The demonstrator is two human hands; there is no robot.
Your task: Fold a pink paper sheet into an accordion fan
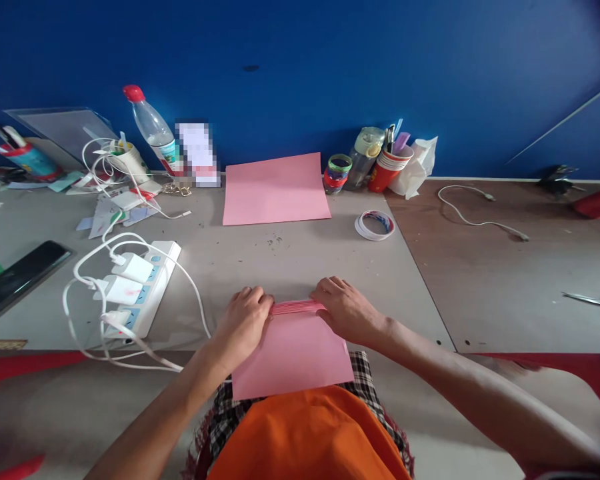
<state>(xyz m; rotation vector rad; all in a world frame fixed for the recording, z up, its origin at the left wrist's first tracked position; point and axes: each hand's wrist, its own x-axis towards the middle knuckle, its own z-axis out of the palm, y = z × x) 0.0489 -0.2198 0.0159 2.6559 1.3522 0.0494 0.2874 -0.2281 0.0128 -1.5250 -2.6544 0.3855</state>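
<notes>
Between my hands is a sheet of pink paper [295, 357], its far end folded into several narrow, stacked pleats. My left hand [247, 317] grips the left end of the pleated strip, fingers curled over it. At the right end, my right hand [347, 307] pinches the same strip, with the thumb on the near side. The unfolded part of the sheet hangs past the table's front edge toward my lap. A second pink sheet [277, 190] lies flat farther back, against the blue wall.
A roll of tape [375, 225] lies at the back right, near a paper cup of pens [390, 167]. Left of me is a power strip [153, 287] with chargers and looping white cables. A phone [23, 277], a bottle [153, 130] and scissors [593, 301] are farther out.
</notes>
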